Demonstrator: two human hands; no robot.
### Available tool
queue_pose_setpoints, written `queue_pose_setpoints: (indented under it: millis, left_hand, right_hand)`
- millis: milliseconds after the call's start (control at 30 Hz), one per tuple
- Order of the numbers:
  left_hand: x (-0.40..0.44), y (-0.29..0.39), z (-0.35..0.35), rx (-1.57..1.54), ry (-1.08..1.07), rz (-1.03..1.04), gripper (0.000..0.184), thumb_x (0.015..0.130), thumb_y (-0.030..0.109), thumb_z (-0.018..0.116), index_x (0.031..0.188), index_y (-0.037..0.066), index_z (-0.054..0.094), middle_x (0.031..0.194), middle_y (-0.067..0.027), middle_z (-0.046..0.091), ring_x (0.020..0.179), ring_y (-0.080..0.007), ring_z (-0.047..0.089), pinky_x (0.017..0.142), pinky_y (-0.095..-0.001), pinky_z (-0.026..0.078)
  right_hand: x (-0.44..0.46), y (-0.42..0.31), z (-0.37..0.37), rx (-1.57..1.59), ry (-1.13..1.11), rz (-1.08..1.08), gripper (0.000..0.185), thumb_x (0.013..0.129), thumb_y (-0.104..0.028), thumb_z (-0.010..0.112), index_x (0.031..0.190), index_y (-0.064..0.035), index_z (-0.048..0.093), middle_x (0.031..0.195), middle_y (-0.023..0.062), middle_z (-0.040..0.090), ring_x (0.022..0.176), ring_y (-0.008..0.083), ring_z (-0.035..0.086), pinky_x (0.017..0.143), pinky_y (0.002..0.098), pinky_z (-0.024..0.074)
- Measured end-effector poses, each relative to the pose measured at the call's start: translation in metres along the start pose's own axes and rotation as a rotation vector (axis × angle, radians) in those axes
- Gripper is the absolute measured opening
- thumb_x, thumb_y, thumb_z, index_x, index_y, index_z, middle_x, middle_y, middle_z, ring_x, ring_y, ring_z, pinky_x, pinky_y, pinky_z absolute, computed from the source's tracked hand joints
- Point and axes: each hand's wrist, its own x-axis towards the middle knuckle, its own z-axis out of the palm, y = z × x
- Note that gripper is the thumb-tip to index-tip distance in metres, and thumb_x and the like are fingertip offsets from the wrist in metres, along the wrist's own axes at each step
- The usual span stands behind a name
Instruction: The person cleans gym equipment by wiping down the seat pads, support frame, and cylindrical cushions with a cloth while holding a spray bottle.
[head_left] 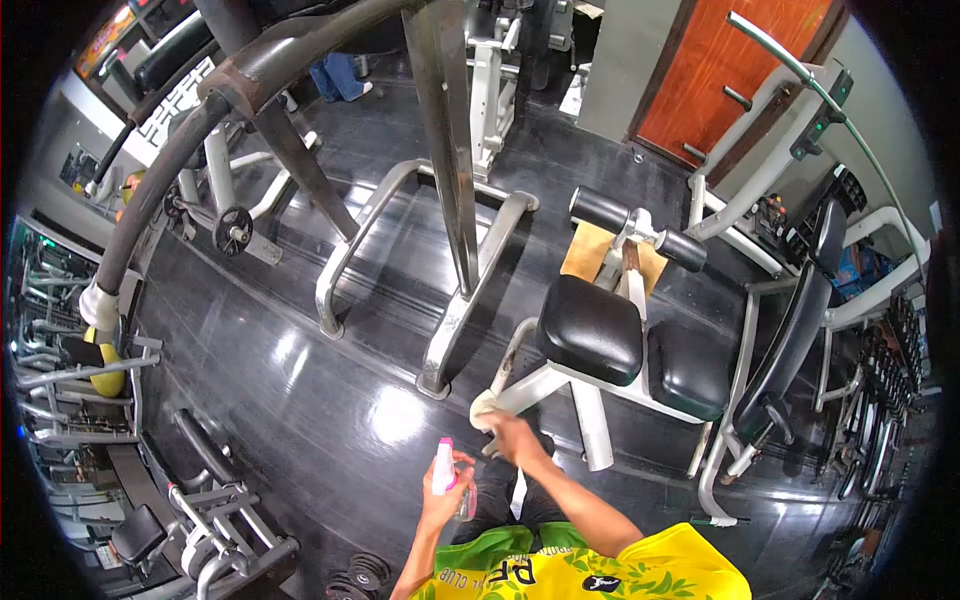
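My left hand point(462, 474) is wrapped around a spray bottle point(444, 462) with a white and pink top, held upright in front of my body. To the right of it, my right hand point(514, 440) is closed on a pale cloth point(483, 407). That cloth sits around the lower end of a curved metal handle point(513, 350) on a white-framed exercise bench. Just beyond is the bench's black padded seat point(590, 328), with a second black pad point(690, 370) beside it.
A metal machine base point(445, 345) stands on the shiny black floor point(300, 300) ahead. A curved dark bar point(150, 190) arches at upper left. Padded rollers point(600, 208) top the bench's far end. Weight plates point(365, 572) lie at lower left. Someone's jeans-clad legs point(338, 76) show at the back.
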Motion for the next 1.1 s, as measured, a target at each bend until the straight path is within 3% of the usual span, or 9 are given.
queue_pose_setpoints:
  millis: [100,133,233,333,500,600,900,1033,1100]
  left_hand:
    - [0.003,-0.002,-0.012,0.044,0.000,0.008,0.027,0.081,-0.004,0.060,0.106,0.000,0.051,0.093,-0.0077,0.062,0.062,-0.0091,0.058,0.057,-0.0245,0.048]
    - [0.004,-0.004,-0.016,0.075,0.001,0.013,0.027,0.081,-0.005,0.058,0.107,-0.002,0.050,0.093,-0.0091,0.061,0.062,-0.0093,0.058,0.057,-0.0247,0.047]
    - [0.004,-0.007,-0.024,0.104,0.003,-0.004,0.027,0.080,-0.004,0.062,0.105,0.002,0.052,0.093,-0.0063,0.063,0.062,-0.0086,0.058,0.057,-0.0238,0.048]
    - [0.001,-0.016,-0.032,0.060,-0.012,-0.026,0.027,0.080,-0.004,0.062,0.105,0.002,0.052,0.093,-0.0063,0.063,0.063,-0.0087,0.059,0.058,-0.0238,0.048]
    - [-0.009,-0.021,-0.045,0.122,0.007,-0.054,0.026,0.080,-0.004,0.062,0.104,0.001,0.053,0.094,-0.0064,0.063,0.063,-0.0091,0.058,0.059,-0.0245,0.049]
    - [-0.008,-0.018,-0.045,0.098,-0.019,-0.068,0.024,0.080,-0.004,0.061,0.103,0.000,0.053,0.093,-0.0066,0.062,0.063,-0.0085,0.058,0.059,-0.0244,0.049]
    - [0.014,-0.015,-0.033,0.121,-0.051,-0.092,0.021,0.082,-0.001,0.061,0.102,0.001,0.055,0.091,-0.0046,0.062,0.063,-0.0074,0.057,0.058,-0.0235,0.046]
    - [0.021,-0.012,-0.031,0.206,-0.091,-0.045,0.020,0.081,0.000,0.062,0.100,0.002,0.056,0.090,-0.0028,0.063,0.064,-0.0063,0.056,0.058,-0.0230,0.046]
    - [0.022,-0.012,-0.031,0.159,-0.104,-0.053,0.019,0.081,0.001,0.063,0.099,0.003,0.057,0.090,-0.0013,0.063,0.065,-0.0054,0.056,0.058,-0.0226,0.045]
  right_hand:
    - [0.001,0.043,-0.006,0.210,0.317,0.409,0.028,0.086,0.000,0.041,0.109,-0.0054,0.056,0.091,0.0222,0.063,0.090,0.0331,0.064,0.074,0.0397,0.0491]
    - [0.001,0.069,-0.004,0.164,0.429,0.364,0.025,0.089,-0.005,0.039,0.109,-0.0044,0.055,0.089,0.0225,0.063,0.088,0.0325,0.064,0.074,0.0397,0.0495]
    - [0.023,0.143,0.012,0.722,0.323,0.855,0.026,0.095,-0.015,0.037,0.111,-0.0078,0.057,0.094,0.0134,0.066,0.083,0.0268,0.065,0.071,0.0406,0.0519]
    - [0.072,0.168,0.018,1.504,0.399,0.892,0.027,0.097,-0.025,0.041,0.117,-0.0126,0.053,0.108,0.0103,0.061,0.083,0.0242,0.063,0.061,0.0418,0.0530]
    - [0.148,0.142,0.031,1.849,0.606,0.606,0.021,0.096,-0.023,0.045,0.112,-0.0114,0.053,0.104,0.0015,0.061,0.094,0.0205,0.059,0.082,0.0383,0.0513]
    - [0.117,0.103,0.036,1.872,0.592,0.404,0.026,0.098,-0.024,0.038,0.117,-0.0111,0.050,0.106,0.0038,0.061,0.091,0.0216,0.060,0.082,0.0396,0.0518]
    - [-0.011,0.079,0.081,0.814,0.288,0.422,0.023,0.093,-0.012,0.046,0.109,-0.0036,0.060,0.078,-0.0025,0.057,0.068,0.0074,0.048,0.059,0.0254,0.0401]
    - [-0.019,0.104,0.048,0.649,0.103,0.515,0.023,0.089,-0.009,0.049,0.108,-0.0029,0.061,0.084,0.0024,0.065,0.080,0.0132,0.058,0.073,0.0288,0.0458]
    - [0.008,0.156,0.059,0.969,0.352,0.628,0.027,0.089,-0.010,0.050,0.113,-0.0032,0.060,0.098,0.0053,0.065,0.090,0.0159,0.058,0.079,0.0294,0.0456]
